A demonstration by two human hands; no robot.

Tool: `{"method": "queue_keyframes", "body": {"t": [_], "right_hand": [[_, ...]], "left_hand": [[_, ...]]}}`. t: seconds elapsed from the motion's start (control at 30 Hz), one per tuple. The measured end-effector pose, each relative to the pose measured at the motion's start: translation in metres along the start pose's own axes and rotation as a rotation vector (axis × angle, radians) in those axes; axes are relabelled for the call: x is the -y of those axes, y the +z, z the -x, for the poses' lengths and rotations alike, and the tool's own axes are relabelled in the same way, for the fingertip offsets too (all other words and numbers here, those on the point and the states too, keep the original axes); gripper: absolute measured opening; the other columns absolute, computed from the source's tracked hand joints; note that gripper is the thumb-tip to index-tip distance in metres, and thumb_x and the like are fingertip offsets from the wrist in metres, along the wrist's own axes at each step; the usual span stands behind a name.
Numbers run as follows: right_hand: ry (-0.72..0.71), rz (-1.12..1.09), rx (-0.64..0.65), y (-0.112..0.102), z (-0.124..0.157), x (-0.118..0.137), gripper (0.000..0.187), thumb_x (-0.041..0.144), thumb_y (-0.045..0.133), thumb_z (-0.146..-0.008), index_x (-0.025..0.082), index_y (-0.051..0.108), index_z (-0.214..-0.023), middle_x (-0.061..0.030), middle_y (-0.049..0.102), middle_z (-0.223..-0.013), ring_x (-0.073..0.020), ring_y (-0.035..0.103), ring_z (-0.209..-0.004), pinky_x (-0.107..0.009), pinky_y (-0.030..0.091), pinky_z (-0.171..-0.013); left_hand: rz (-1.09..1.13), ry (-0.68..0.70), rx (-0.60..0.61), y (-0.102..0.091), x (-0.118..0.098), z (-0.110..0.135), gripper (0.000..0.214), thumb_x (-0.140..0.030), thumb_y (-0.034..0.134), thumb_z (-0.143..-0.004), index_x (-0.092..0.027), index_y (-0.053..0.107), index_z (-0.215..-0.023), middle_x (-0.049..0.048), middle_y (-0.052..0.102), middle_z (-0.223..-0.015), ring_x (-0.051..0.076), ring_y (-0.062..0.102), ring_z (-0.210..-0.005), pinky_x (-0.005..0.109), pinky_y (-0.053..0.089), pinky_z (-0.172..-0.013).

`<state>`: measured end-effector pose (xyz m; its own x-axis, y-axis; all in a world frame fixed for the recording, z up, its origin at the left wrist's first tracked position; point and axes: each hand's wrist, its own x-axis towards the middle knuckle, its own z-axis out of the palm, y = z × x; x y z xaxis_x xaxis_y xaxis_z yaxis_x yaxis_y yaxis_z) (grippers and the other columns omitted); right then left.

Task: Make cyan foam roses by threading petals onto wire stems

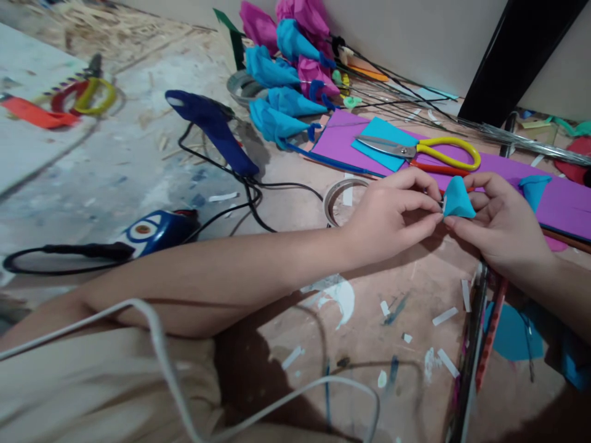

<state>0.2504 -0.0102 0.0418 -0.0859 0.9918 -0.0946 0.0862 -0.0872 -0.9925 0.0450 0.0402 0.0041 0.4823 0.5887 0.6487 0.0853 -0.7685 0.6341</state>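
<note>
Between my two hands is a small blue foam piece (458, 198), folded into a pointed, petal-like shape. My left hand (399, 209) pinches its left edge with thumb and fingertips. From the other side, my right hand (501, 218) grips its lower edge, thumb in front and fingers curled behind. Just beyond the hands, scissors (443, 152) with yellow and red handles lie on a blue foam sheet (376, 138) and a purple foam sheet (344, 132). Another folded blue piece (534, 189) rests on the purple sheet, right of my right hand.
Blue foam flowers (277, 114) and pink ones (258, 27) are piled at the back beside thin wires (397, 80). A dark blue glue gun (212, 126) with a black cord lies left of a tape roll (335, 206). Paper scraps (446, 317) litter the floor; a white cable (157, 344) crosses the front.
</note>
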Motion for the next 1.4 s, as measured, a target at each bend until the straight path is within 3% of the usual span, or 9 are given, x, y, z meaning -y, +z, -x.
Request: {"method": "queue_keyframes", "body": {"t": [0.8, 1.07, 1.4], "right_hand": [[0.014, -0.011, -0.007, 0.0000, 0.0012, 0.0014, 0.053, 0.023, 0.097, -0.072, 0.027, 0.055, -0.105, 0.0047, 0.076, -0.082, -0.0161, 0.076, -0.074, -0.027, 0.061, -0.064], [0.016, 0.034, -0.005, -0.0010, 0.0015, 0.0022, 0.054, 0.032, 0.100, -0.074, 0.029, 0.056, -0.105, 0.0047, 0.073, -0.081, -0.0189, 0.077, -0.074, -0.029, 0.061, -0.062], [0.020, -0.008, 0.000, -0.0002, 0.0011, 0.0017, 0.053, 0.024, 0.098, -0.072, 0.029, 0.056, -0.104, 0.0060, 0.073, -0.080, -0.0177, 0.076, -0.076, -0.030, 0.063, -0.068]], "left_hand": [[0.027, -0.006, 0.016, -0.0014, 0.0004, -0.0002, 0.006, -0.018, 0.078, -0.095, -0.021, 0.083, -0.093, 0.0067, 0.080, -0.106, 0.017, 0.079, -0.096, 0.032, 0.067, -0.086], [-0.014, -0.047, 0.032, -0.0004, -0.0009, -0.0007, 0.011, -0.020, 0.074, -0.097, -0.022, 0.082, -0.090, 0.0060, 0.080, -0.106, 0.016, 0.077, -0.094, 0.031, 0.065, -0.084], [0.011, -0.028, 0.022, -0.0015, -0.0022, -0.0006, 0.011, -0.017, 0.073, -0.096, -0.021, 0.081, -0.091, 0.0065, 0.080, -0.106, 0.016, 0.077, -0.092, 0.031, 0.066, -0.085]]}}
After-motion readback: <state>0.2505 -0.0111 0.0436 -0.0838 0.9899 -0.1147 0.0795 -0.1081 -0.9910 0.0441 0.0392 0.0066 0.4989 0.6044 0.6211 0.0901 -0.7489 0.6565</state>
